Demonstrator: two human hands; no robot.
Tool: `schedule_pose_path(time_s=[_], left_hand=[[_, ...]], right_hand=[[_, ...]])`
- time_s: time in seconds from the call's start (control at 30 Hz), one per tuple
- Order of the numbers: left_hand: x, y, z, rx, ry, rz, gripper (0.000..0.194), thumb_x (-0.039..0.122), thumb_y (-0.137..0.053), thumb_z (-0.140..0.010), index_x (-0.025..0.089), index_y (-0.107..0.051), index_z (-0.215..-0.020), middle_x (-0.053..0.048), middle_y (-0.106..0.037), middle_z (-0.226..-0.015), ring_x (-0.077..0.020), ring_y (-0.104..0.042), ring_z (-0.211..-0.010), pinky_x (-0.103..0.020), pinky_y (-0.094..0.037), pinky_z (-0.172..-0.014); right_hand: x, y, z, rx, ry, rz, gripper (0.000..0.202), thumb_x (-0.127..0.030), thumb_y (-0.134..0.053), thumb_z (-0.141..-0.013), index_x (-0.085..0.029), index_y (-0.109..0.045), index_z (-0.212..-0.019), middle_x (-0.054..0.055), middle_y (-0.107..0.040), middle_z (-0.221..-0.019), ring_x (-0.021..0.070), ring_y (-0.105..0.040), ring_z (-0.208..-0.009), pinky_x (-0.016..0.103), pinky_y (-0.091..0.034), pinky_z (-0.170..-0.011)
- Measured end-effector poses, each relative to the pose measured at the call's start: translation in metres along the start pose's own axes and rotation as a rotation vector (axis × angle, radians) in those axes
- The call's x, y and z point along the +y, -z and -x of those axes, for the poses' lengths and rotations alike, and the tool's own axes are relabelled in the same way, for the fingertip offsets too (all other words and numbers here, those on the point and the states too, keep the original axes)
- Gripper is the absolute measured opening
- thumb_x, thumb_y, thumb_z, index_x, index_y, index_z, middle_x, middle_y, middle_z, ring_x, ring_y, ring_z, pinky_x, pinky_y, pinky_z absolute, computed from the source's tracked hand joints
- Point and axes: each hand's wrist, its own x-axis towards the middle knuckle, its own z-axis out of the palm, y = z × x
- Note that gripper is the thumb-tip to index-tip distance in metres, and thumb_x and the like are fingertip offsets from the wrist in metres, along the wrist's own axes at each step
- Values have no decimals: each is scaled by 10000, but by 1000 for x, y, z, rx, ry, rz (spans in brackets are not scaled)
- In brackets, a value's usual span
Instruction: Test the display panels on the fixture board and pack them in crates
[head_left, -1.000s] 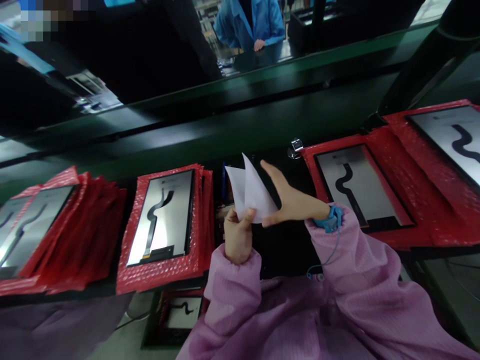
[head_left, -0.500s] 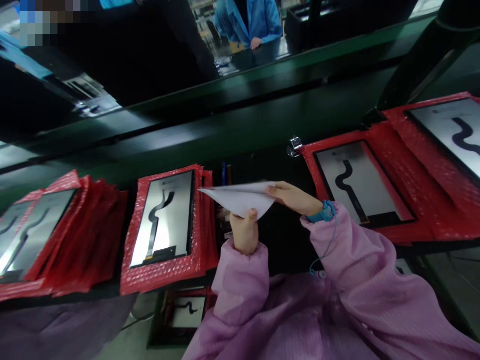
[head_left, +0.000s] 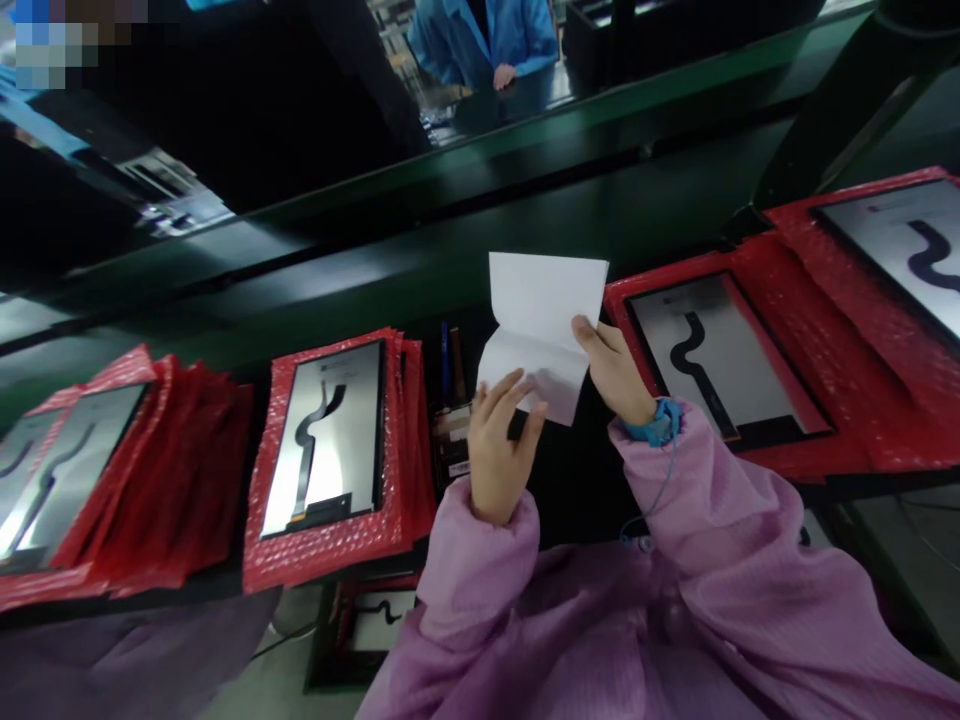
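Observation:
A white sheet of paper (head_left: 546, 292) with a crease across its middle is held up over the dark bench. My right hand (head_left: 618, 374) pinches its right edge, thumb on the near face. Against the lower half rests my left hand (head_left: 498, 445), its fingers spread and touching the paper without gripping it. A blue wrist strap (head_left: 658, 424) with a thin cord circles my right wrist. Left of the paper, an LCD panel (head_left: 345, 430) with a black flex cable lies on stacked red bubble bags (head_left: 322, 563). Another panel (head_left: 705, 340) lies on red bubble wrap at the right.
More red bubble bags (head_left: 187, 480) with panels are piled at the far left. At the far right lies another panel (head_left: 900, 235). A blue pen (head_left: 445, 362) and small parts sit behind my left hand. Across the green ledge (head_left: 360, 250), a person in a blue jacket (head_left: 525, 40) faces me.
The paper has gone from nearly edge-on to opened up with its face towards me. My left hand has let go its pinch and spread its fingers; my right hand now grips the right edge.

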Motion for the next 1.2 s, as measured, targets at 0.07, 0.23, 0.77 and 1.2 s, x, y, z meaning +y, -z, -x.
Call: schedule_pose_path(time_s=[0.07,0.23,0.77,1.2], left_hand=[[1,-8,-7,-139,19,87,423,471,-520,-1000,231,-580,-1342,-149,-571,-1429,-262,-632,-1219,-482,-486,-1087],[-1,-38,-12,-101,72,94,777,607,-559,-929,239,-304,-1565,-224,-345,-1583,-318,-557,-1307,-504,-503,-1063],[-24,-27,-16,-118,196,419,776,600,-699,-844,301,-443,-1512,-137,-504,-1444,-279,-603,-1222,-417,-580,-970],[-26,-23,-19,-138,302,621,665,573,-702,-852,208,-569,-1391,-165,-605,-1369,-260,-669,-1150,-394,-590,-968]], right_hand=[[-1,-1,1,-23,-42,-92,493,-675,-660,-811,-197,-726,-917,44,-742,-951,239,-687,-1052,368,-555,-933],[0,-8,4,-91,-209,-369,431,-589,-732,-748,-217,-705,-964,50,-751,-1016,251,-671,-1114,401,-573,-951],[-10,0,9,-498,-94,-75,404,-435,-754,-840,-202,-745,-1169,23,-732,-938,117,-652,-812,240,-567,-766],[-9,-2,11,-400,-117,58,459,-466,-780,-798,-245,-743,-1199,29,-725,-1255,223,-694,-1158,393,-553,-1063]])
